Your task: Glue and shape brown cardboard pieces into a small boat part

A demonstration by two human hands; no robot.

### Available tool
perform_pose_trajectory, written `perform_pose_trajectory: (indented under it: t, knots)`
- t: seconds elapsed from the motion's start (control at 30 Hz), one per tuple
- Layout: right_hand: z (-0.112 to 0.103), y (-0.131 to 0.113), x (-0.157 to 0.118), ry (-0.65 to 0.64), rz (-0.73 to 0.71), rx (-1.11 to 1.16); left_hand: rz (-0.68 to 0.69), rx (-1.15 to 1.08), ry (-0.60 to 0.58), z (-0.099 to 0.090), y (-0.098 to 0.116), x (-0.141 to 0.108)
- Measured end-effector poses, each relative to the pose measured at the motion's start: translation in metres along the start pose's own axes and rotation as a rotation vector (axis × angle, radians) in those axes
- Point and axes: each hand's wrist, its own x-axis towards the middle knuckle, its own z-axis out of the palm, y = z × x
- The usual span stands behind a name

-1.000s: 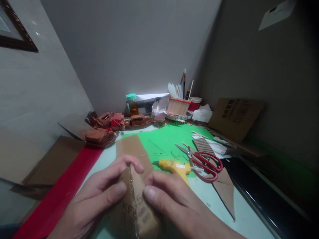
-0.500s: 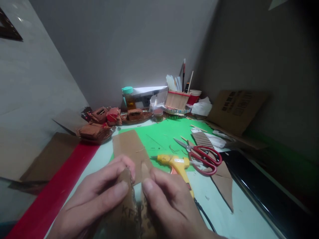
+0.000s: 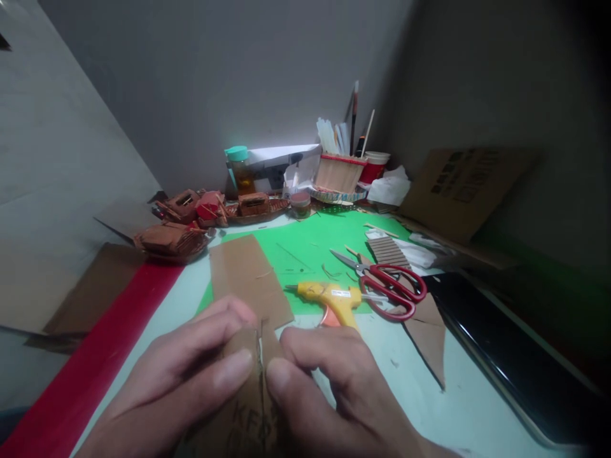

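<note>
My left hand [image 3: 191, 366] pinches a brown piece of cardboard [image 3: 229, 416] with dark printed letters, its thumb on the near face. Between the thumb and fingers of my right hand [image 3: 329, 381] is a narrow cardboard strip [image 3: 271, 346]. The strip stands alongside the left piece, and only a thin gap shows between their edges near the top. Just beyond the hands, a flat cardboard sheet [image 3: 248, 273] lies on the table. A yellow glue gun [image 3: 334, 296] rests right of it, its grip partly behind my right hand.
Red-handled scissors [image 3: 391, 286] lie over cardboard scraps [image 3: 424, 337]. A black glossy slab [image 3: 506, 356] runs along the right. Brown model boats [image 3: 172, 238], a teal-capped bottle [image 3: 243, 172] and a stick-filled wooden holder [image 3: 341, 172] stand at the back. Green paper [image 3: 305, 254] covers part of the table.
The narrow strip in my right hand has come up against the left piece, so the wide gap between them has narrowed. The whole view has shifted slightly.
</note>
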Motion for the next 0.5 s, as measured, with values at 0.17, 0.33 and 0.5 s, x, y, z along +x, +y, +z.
perform_pose_trajectory:
  t: [0.17, 0.33, 0.5]
  knots:
    - [0.000, 0.001, -0.002, -0.001, 0.028, 0.000, 0.005, 0.013, 0.018, 0.001, -0.001, -0.002]
    - [-0.013, -0.008, 0.000, -0.136, 0.032, -0.058, -0.008, 0.074, 0.111, 0.002, -0.006, -0.002]
    - [-0.022, -0.016, 0.000, -0.219, 0.125, -0.064, -0.030, 0.025, 0.129, 0.005, -0.007, -0.002]
